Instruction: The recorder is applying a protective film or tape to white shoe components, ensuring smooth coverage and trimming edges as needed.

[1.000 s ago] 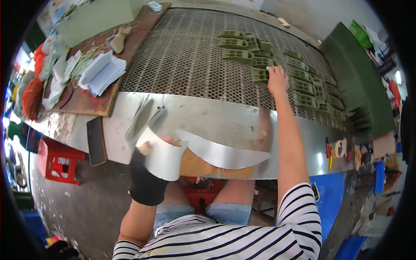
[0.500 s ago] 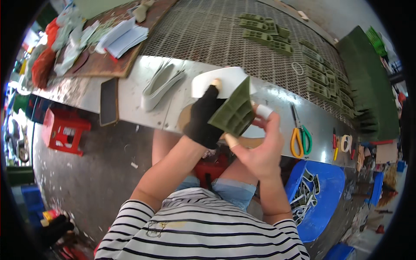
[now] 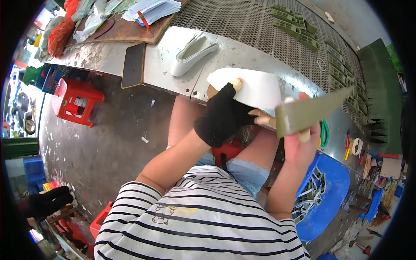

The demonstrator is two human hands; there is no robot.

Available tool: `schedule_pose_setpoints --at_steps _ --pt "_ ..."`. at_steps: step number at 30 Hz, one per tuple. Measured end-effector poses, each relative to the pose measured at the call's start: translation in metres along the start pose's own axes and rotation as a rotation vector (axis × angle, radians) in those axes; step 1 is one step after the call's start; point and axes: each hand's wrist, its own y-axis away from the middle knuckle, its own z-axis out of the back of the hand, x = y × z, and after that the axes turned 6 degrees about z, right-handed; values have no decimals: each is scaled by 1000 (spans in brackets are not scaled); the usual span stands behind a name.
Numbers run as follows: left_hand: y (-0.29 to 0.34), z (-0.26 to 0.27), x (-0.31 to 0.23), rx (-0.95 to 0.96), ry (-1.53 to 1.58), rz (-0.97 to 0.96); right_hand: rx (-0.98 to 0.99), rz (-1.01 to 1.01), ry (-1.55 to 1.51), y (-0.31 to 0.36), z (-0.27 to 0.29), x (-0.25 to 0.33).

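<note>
My left hand, in a black glove with bare fingertips, is closed on a white curved sheet at the table's front edge. Some of its fingers reach under the near side. A brown board shows from beneath the sheet's left end. To the right, my right hand grips a green wedge-shaped heel piece, raised above the table, its smooth side toward me and its thin end pointing right. Covers sit on some fingertips. The wedge hides part of my right fingers.
Looped white straps and a phone lie to the left. Green-handled scissors, small tools and a tape roll lie right. More green wedges rest on the mesh. A blue basin holds offcuts.
My right hand has carried the green wedge rightward, away from my left hand, and turned it from its ribbed face to its smooth side. My left hand stays at the white sheet. The view has shifted.
</note>
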Motion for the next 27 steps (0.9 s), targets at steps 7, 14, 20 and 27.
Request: schedule_pose_setpoints --at_steps 7,14,20,27 --pt "13 -16 10 -356 -330 -87 69 -71 -176 -3 2 -22" --pt "15 -21 11 -443 -136 -66 -48 295 192 7 0 -3" --pt "18 -28 11 -287 -267 -160 18 365 601 14 -41 13" --pt "21 -28 14 -246 -279 -76 99 530 666 11 -43 7"
